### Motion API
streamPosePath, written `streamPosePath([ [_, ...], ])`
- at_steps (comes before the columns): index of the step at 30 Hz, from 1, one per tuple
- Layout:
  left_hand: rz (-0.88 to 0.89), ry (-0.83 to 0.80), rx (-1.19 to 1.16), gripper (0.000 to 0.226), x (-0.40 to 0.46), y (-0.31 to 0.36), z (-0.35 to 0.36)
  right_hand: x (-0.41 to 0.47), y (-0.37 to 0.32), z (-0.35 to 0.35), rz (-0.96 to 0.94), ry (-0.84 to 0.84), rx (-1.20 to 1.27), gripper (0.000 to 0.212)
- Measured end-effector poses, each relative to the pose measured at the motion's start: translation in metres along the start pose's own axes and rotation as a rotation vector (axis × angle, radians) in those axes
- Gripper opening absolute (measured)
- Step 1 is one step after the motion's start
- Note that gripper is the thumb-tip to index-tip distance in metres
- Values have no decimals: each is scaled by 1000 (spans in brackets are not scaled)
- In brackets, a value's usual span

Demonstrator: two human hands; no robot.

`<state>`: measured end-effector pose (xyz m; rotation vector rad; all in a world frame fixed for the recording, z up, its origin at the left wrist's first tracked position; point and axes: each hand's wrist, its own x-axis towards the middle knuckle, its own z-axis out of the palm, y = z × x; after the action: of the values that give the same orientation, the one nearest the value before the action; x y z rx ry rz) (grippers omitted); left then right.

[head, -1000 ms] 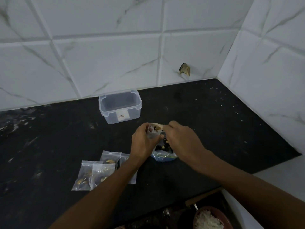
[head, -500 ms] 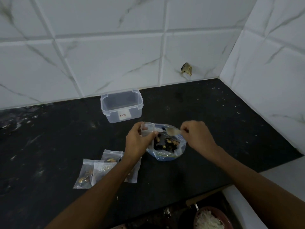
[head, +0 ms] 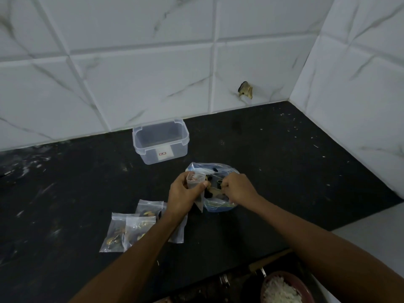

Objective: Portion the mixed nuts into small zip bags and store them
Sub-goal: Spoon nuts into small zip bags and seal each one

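The fingers of the left hand [head: 183,194] are curled around a small clear plastic zip bag [head: 195,179], thumb pressed across its front so the mouth stays upright and open just beside the big bag. The right hand [head: 237,189] is closed to a fist with its fingertips down inside the large clear bag of mixed nuts [head: 215,189]; half a second ago it was lifted clear with a spoon-like scoop held toward the small bag, and now it has dropped back among the nuts, though whether it still grips that scoop I cannot tell, since the knuckles hide it. That reads as one load delivered and another being fetched, so this small bag is probably only part filled. Outward from the hands, a cluster of small filled zip bags [head: 129,228] lies flat on the black stone countertop [head: 65,193] near the left forearm, overlapping each other, unchanged from a moment before. Further back, close to the white marble-look tiled wall [head: 142,84], the clear rectangular plastic storage container [head: 160,143] stands without a lid and holds nothing, so storing has not begun.
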<state>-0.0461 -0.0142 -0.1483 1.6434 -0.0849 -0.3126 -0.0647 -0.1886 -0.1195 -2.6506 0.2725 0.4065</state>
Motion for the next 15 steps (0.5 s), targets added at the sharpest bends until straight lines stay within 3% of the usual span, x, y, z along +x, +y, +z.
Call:
streamPosePath([
  [4,4,-13,-6,33,0,1,-1,8,-6,5,203,-95,391,20],
  [9,17,-7,2,33,-3,2,-4,4,-1,0,405,-124,764,11],
  [15,99,51,97,40,-2,11,-4,-16,14,-29,398,-112,1011,12],
])
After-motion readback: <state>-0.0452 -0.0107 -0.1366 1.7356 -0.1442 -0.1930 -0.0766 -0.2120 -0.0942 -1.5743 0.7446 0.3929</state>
